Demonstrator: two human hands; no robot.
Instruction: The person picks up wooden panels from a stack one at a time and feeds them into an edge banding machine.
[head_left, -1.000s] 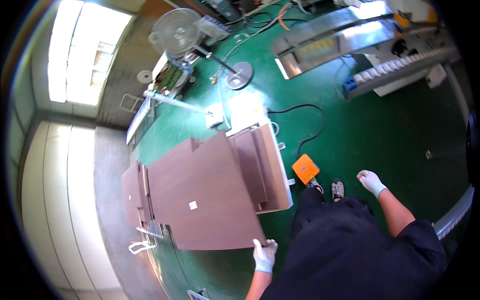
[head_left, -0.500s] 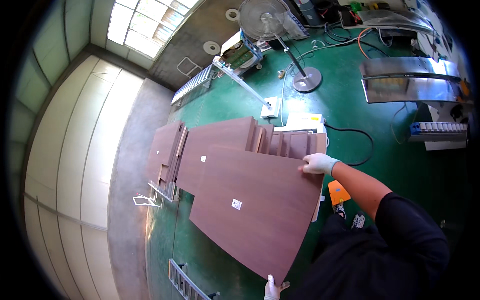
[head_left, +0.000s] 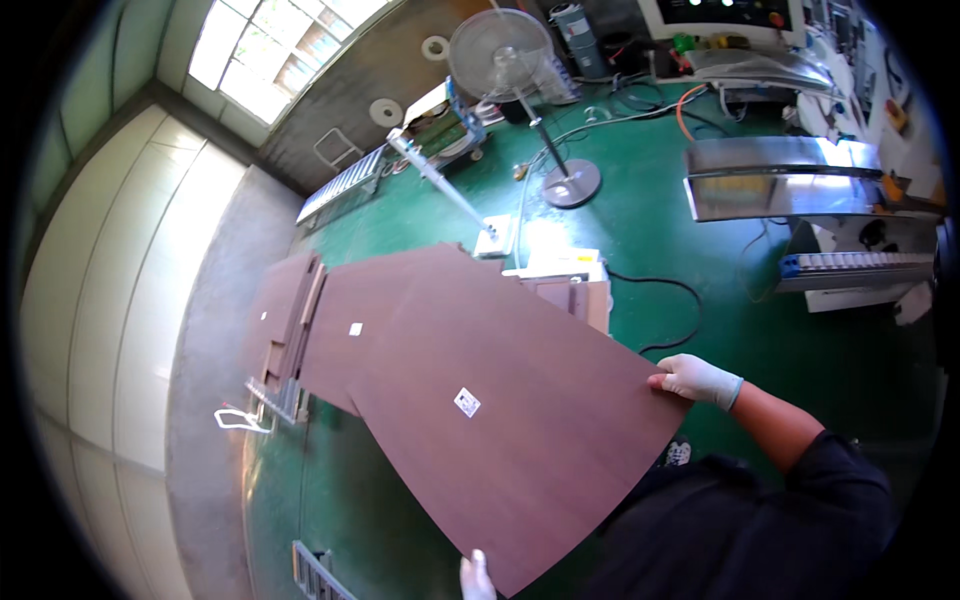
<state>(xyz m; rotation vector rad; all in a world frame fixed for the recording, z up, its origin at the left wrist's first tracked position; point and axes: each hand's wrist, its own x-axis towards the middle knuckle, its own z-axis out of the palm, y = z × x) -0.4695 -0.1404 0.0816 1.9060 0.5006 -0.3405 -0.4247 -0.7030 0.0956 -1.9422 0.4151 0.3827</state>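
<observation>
A large reddish-brown flat panel [head_left: 530, 440] with a small white label stretches in front of me. My right hand [head_left: 695, 380], in a pale glove with bare fingertips, is closed on the panel's near right corner. At the lower edge of the view, my left hand [head_left: 477, 578], gloved too, grips the panel's near left edge; part of that hand is cut off. The panel's far end overlaps a stack of similar brown panels [head_left: 345, 310], which also carries a white label.
Another panel stack [head_left: 275, 310] stands farther left. Beyond the stacks are a floor fan [head_left: 500, 55], a white-based metal post [head_left: 450, 190] and a roller conveyor [head_left: 342, 187]. A metal-topped machine [head_left: 785, 190] stands at right; a black cable [head_left: 680, 285] lies on the green floor.
The held panel has turned and slid towards me, its right corner swinging away from the stack. Both hands moved with it, keeping their grip. My view has shifted right.
</observation>
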